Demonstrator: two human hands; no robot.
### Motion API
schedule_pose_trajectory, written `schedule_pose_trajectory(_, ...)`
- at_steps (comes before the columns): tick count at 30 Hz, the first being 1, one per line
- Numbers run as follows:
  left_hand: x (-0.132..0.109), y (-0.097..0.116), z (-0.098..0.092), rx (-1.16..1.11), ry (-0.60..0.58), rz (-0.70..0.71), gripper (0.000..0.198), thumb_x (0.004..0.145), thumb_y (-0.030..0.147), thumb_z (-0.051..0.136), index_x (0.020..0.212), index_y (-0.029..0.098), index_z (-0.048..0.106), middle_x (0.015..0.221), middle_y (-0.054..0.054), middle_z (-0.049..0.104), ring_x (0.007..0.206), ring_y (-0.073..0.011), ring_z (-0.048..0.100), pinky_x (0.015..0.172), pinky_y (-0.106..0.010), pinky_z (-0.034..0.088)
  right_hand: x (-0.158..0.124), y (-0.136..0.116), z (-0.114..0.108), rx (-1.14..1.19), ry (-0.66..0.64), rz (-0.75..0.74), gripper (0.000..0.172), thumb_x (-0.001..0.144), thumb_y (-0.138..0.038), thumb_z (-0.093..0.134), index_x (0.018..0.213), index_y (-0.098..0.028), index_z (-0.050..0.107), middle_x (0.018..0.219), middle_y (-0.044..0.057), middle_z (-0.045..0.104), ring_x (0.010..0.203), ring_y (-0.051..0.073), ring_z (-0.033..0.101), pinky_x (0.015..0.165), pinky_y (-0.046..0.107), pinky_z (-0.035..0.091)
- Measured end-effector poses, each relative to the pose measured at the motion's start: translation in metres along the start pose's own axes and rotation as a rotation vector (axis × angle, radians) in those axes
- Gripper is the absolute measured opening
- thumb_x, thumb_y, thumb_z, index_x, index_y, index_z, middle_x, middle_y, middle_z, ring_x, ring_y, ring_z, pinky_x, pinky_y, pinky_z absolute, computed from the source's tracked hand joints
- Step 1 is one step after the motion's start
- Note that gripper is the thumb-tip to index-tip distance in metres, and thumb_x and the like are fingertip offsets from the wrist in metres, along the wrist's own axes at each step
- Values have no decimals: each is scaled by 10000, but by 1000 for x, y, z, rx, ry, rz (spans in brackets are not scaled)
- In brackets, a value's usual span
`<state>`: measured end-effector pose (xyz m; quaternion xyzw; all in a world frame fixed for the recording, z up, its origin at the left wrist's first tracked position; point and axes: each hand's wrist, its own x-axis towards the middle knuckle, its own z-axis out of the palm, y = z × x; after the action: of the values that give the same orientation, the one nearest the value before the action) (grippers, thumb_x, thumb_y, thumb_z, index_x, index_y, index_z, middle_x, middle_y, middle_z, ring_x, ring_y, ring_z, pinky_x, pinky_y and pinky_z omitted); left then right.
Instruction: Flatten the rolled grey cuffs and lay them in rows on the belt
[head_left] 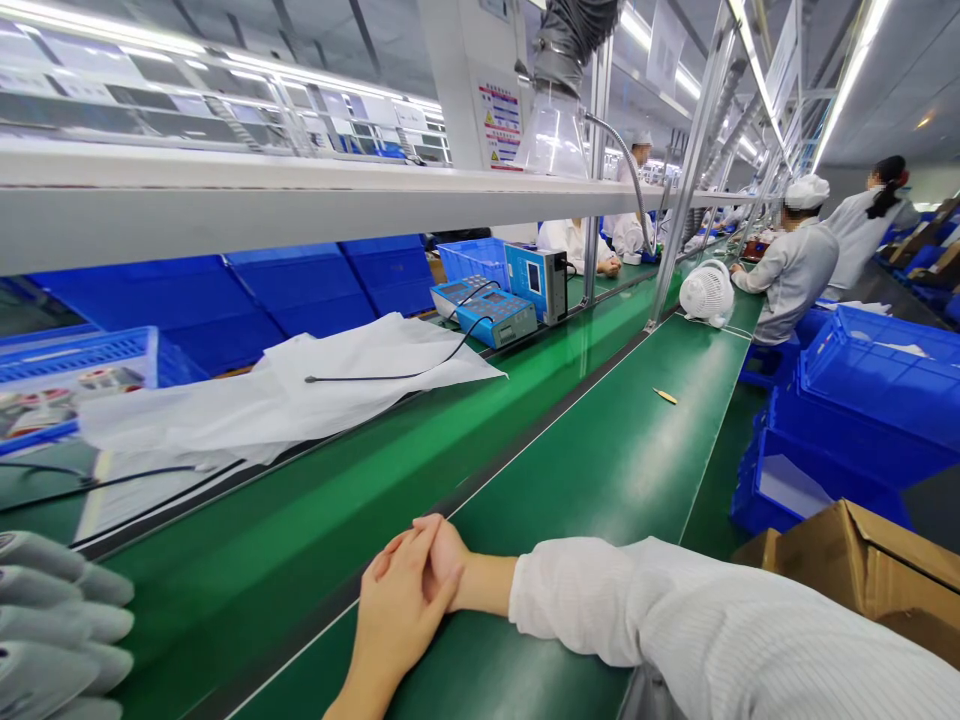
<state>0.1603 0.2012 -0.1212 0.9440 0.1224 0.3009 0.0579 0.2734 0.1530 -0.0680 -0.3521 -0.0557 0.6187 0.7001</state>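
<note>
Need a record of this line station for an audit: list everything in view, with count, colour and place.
green rubber conveyor belts: 2, green, side by side, running ahead
loose plastic sheeting: 1 heap, white, on the far belt
thin black cable: 1, black, across the sheeting
boxy electronic units with screens: 3, mainly blue, beyond the sheeting
round desk fan: 1, white, ahead at the belt's edge
plastic crates: several, blue, stacked right
cardboard box: 1, brown, lower right
moulded items: a stack, pale grey, lower left
co-workers in coats and caps: several, white, along the line
left hand: 1, clasped, on the near belt
right hand: 1, clasped with the left, white ribbed sleeve
</note>
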Motion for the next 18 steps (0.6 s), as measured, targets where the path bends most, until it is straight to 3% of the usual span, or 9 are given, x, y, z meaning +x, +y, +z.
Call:
schedule_pose_trajectory(8,1,1,-2,12,5,20,704,1093,552,547,1648,120,512,1543,-246,729,1379,-462,682,1152,-610,515,5,3,-5,64,-7,140,532,1061,-541,412,720,-207,646,712,95,662,598,250,608,641,376,525)
schedule_pose_trajectory(18,0,0,1,-30,-7,1,741,1093,564,548,1700,146,468,1557,-241,720,1419,-448,677,1215,-626,493,11,5,-9,92,1,164,494,1032,-516,417,738,-206,666,707,98,672,591,251,595,634,366,521)
